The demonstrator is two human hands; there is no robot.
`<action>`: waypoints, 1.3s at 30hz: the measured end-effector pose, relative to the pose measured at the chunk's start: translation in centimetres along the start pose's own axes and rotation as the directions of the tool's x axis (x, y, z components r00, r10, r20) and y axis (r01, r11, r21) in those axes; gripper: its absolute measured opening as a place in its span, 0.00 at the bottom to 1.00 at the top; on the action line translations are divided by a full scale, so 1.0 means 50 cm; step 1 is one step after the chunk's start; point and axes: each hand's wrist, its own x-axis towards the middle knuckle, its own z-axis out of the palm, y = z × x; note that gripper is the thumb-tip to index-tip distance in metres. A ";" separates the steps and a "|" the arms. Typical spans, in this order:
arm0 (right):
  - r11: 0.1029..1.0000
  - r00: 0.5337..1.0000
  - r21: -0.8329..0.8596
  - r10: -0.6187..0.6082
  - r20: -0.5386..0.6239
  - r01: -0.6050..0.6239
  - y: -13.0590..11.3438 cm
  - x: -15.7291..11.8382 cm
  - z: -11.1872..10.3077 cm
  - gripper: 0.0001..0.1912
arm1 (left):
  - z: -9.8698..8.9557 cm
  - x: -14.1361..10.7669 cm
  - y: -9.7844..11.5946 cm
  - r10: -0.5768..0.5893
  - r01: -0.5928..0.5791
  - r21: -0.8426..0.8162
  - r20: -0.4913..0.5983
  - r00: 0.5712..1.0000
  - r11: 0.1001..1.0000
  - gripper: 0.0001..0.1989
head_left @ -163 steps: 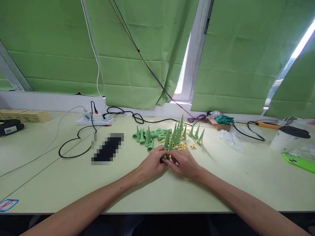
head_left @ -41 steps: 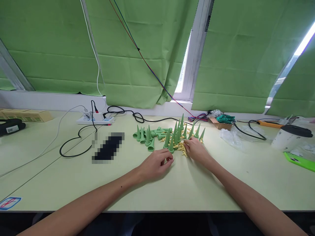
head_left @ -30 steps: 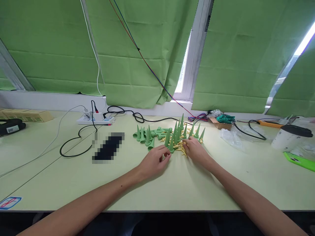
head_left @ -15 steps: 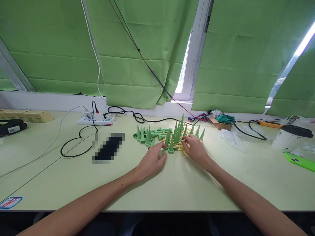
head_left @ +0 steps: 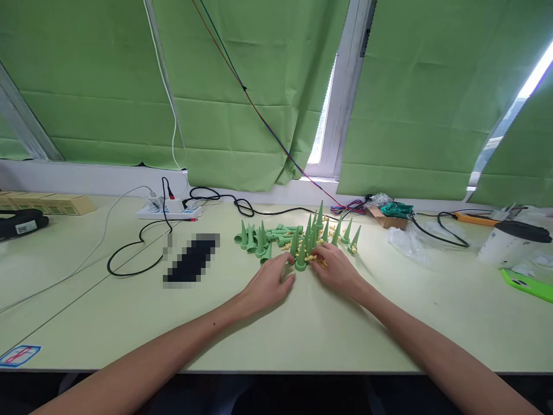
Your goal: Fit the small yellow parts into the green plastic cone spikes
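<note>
My left hand [head_left: 268, 281] rests on the table just left of the green cones, its thumb and fingers apart with nothing visible between them. Nearest to it stands an upright green plastic cone [head_left: 301, 256] with a round base. My right hand [head_left: 337, 270] is curled at the right of that cone, its fingers bent around small yellow pieces [head_left: 320, 261]; its fingertips partly hide them. Several more upright cones [head_left: 319, 218] stand behind, among scattered yellow bits. Green tubular parts [head_left: 283, 235] lie in a heap at the left, beside another upright cone [head_left: 260, 242].
A dark pixelated rectangle [head_left: 192, 260] lies left of the heap. Behind it are a white power strip [head_left: 170, 210] and black cable [head_left: 129, 274]. To the right are a small cardboard box [head_left: 387, 219], clear plastic [head_left: 406, 245], a white cup [head_left: 512, 245] and a green phone [head_left: 527, 284].
My right hand has shifted left and toward me, closer to the front cone, uncovering a cone and yellow bits at the right. My left hand stays nearly in place.
</note>
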 end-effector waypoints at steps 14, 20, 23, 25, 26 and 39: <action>0.999 1.000 -0.039 0.008 -0.021 -0.009 -0.024 0.001 0.009 0.07 | 0.003 0.006 -0.008 0.047 -0.045 0.023 -0.076 0.996 0.999 0.07; 0.990 0.991 -0.110 0.071 -0.115 -0.084 -0.022 0.003 0.014 0.13 | 0.000 0.007 -0.009 0.022 -0.020 0.029 -0.081 0.996 0.999 0.07; 0.990 0.995 -0.128 0.046 -0.088 -0.057 -0.016 0.005 0.018 0.13 | 0.002 0.007 -0.009 0.038 -0.036 0.047 -0.051 0.998 0.998 0.09; 0.992 0.997 -0.117 0.031 -0.069 -0.039 -0.013 0.005 0.020 0.13 | 0.002 0.006 -0.009 0.048 -0.046 0.052 -0.025 0.999 0.998 0.11; 0.993 0.998 -0.111 0.028 -0.062 -0.035 -0.013 0.005 0.020 0.13 | 0.002 0.006 -0.008 0.051 -0.050 0.054 -0.014 0.999 0.997 0.12; 0.995 0.990 -0.104 -0.007 -0.142 -0.008 -0.024 0.001 0.021 0.07 | 0.004 0.010 -0.018 0.074 -0.074 0.036 0.009 0.997 0.997 0.13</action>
